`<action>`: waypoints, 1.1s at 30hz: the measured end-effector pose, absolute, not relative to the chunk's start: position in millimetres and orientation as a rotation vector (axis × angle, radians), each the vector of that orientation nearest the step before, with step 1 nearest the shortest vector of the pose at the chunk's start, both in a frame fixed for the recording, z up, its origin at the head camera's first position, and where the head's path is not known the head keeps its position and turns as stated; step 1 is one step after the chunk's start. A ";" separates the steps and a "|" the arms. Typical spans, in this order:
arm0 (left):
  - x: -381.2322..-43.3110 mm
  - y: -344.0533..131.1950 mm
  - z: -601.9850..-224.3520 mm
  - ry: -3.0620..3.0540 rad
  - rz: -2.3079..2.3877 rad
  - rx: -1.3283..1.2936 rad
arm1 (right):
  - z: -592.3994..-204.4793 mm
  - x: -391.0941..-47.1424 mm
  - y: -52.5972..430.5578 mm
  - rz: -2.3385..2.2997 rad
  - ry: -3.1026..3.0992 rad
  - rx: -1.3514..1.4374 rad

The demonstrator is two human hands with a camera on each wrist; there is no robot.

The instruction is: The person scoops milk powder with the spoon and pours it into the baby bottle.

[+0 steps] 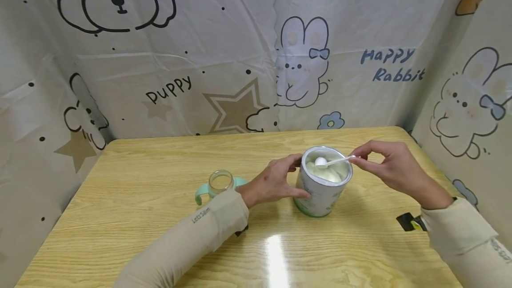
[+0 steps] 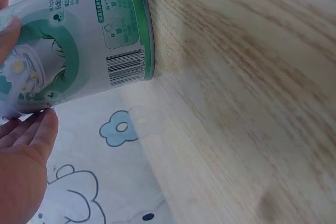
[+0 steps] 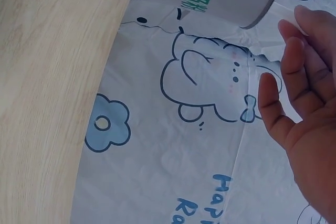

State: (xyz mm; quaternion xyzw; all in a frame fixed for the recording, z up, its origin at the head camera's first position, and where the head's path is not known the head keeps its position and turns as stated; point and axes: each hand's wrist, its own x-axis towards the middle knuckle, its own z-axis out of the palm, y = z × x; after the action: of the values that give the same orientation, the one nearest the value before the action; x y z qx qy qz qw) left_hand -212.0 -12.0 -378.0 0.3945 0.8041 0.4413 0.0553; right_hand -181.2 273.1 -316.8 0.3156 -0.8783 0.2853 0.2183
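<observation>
A white milk powder can (image 1: 320, 195) with a green base stands on the table without a lid, pale powder (image 1: 329, 174) inside. My left hand (image 1: 274, 180) grips its left side, thumb toward me and fingers behind. In the left wrist view the can's barcode side shows between the thumb and fingers of that hand (image 2: 29, 163). My right hand (image 1: 394, 168) pinches the handle end of a white scoop (image 1: 320, 162); its round bowl lies inside the can's mouth, over the powder. The right wrist view shows the curled fingers (image 3: 295, 72) beside the can's rim, with the scoop out of sight.
Left of the can, partly behind my left sleeve, stands a clear baby bottle (image 1: 221, 181) without a cap, with mint green handles. The wooden table (image 1: 152, 177) meets a cartoon-printed cloth (image 1: 236, 48) at the back and sides.
</observation>
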 end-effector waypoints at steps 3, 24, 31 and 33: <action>-212.4 -11.2 -378.1 2.443 1.334 1.186 | -318.1 -182.6 272.3 0.790 -2.409 0.959; -216.9 -3.9 -381.3 2.198 1.560 1.113 | -313.5 -180.5 267.4 0.828 -2.592 0.976; -217.1 -3.6 -381.9 2.179 1.576 1.115 | -314.2 -180.4 262.8 0.933 -2.650 0.893; -217.0 -3.5 -382.5 2.180 1.580 1.108 | -314.8 -180.6 262.4 0.992 -2.660 0.870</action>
State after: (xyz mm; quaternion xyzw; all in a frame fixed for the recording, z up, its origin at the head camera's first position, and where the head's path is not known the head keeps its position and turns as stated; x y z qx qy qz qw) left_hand -217.0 -3.5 -382.5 0.3781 0.7439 0.5389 0.1149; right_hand -180.6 262.4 -314.8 0.2919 -0.8925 0.3329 0.0862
